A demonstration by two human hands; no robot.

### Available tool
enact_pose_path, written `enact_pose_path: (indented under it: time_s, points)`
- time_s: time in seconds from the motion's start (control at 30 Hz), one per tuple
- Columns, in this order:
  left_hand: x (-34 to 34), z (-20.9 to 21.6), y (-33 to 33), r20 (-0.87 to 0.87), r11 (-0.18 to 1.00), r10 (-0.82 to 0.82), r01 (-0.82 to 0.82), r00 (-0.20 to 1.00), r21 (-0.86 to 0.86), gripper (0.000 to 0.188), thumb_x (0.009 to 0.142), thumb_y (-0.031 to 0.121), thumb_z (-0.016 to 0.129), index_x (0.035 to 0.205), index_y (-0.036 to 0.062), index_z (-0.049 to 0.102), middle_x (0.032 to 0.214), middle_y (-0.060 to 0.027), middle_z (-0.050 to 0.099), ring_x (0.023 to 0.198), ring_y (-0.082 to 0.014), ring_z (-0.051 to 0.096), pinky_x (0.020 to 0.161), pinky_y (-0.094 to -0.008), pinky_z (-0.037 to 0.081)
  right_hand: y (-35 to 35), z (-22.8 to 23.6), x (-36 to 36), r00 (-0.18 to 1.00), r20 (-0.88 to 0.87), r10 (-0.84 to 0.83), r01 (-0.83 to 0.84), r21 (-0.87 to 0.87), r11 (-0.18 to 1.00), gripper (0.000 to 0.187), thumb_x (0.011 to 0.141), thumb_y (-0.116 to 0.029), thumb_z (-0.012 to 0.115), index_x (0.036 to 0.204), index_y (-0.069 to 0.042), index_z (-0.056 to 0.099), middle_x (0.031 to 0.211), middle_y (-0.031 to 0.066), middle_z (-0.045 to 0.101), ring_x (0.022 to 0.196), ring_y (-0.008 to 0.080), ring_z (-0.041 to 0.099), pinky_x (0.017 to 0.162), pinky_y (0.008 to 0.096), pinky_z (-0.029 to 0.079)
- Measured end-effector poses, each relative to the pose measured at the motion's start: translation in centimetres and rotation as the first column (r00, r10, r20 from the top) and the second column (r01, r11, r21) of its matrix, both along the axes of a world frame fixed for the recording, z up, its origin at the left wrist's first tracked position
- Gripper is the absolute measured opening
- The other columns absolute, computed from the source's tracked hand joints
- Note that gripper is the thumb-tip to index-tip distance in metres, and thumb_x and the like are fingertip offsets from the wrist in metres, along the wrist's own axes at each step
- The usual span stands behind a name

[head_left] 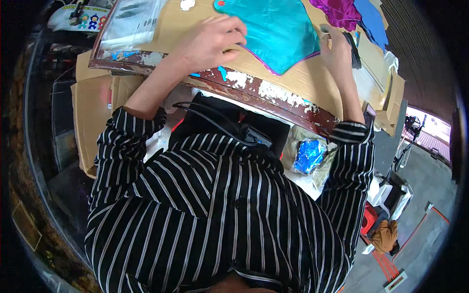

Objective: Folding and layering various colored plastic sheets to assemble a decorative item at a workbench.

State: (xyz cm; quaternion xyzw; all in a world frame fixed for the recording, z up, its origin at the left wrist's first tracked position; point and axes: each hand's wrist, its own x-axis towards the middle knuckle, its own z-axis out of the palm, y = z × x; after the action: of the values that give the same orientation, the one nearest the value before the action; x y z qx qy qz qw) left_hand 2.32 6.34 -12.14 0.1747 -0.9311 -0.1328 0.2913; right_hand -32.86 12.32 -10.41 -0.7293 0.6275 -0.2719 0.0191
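A shiny teal piece of cloth (278, 34) lies flat on the cardboard-covered table, its lower end narrowing to a point. A thin purple layer or border shows along its lower edges. My left hand (210, 43) is over the cloth's left edge, fingers loosely bent and apart, with nothing visible in them. At the opposite edge is my right hand (337, 51), its thumb and curved forefinger apart beside the cloth. Whether either hand touches the cloth is hard to tell. A dark object (352, 51) lies partly hidden behind my right hand.
Clear plastic bags (129, 24) lie on the table's left. Purple cloth (338, 12) and blue cloth (371, 22) are at the far right. The worn table edge (283, 95) runs before me. A cardboard box (93, 117) stands left; a blue packet (310, 155) sits below.
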Motion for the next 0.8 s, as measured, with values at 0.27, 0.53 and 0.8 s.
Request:
enact_pose_path:
  time_s: [0.27, 0.53, 0.8]
  points:
    - [-2.3, 0.5, -0.5, 0.114, 0.975, -0.100, 0.121, 0.988, -0.188, 0.012, 0.080, 0.015, 0.075, 0.087, 0.0078, 0.069, 0.107, -0.0017, 0.063, 0.099, -0.0196, 0.062, 0.091, -0.0380, 0.046, -3.1, -2.0, -1.4, 0.972, -0.118, -0.204, 0.216, 0.099, 0.971, 0.028, 0.090, -0.011, 0.054, 0.111, 0.001, 0.071, 0.104, 0.0287, 0.071, 0.098, 0.0454, 0.069, 0.089, 0.0509, 0.055]
    - [-3.2, 0.4, -0.9, 0.136, 0.946, -0.122, 0.157, 0.983, -0.285, 0.011, 0.079, 0.017, 0.075, 0.081, 0.0087, 0.068, 0.101, 0.0001, 0.064, 0.094, -0.0171, 0.061, 0.088, -0.0358, 0.043, -2.1, -1.9, -0.7, 0.968, -0.117, -0.221, 0.238, 0.164, 0.957, 0.024, 0.090, -0.011, 0.057, 0.106, -0.002, 0.072, 0.100, 0.0273, 0.072, 0.097, 0.0440, 0.070, 0.088, 0.0517, 0.055]
    - [-3.3, 0.0, -1.0, 0.130, 0.941, -0.131, 0.165, 0.983, -0.295, 0.012, 0.079, 0.017, 0.076, 0.080, 0.0091, 0.068, 0.102, 0.0014, 0.065, 0.093, -0.0166, 0.061, 0.088, -0.0359, 0.044, -2.0, -1.8, -0.8, 0.974, -0.041, -0.225, 0.228, 0.170, 0.959, 0.023, 0.090, -0.014, 0.063, 0.108, -0.002, 0.072, 0.092, 0.0221, 0.073, 0.087, 0.0372, 0.073, 0.079, 0.0436, 0.057]
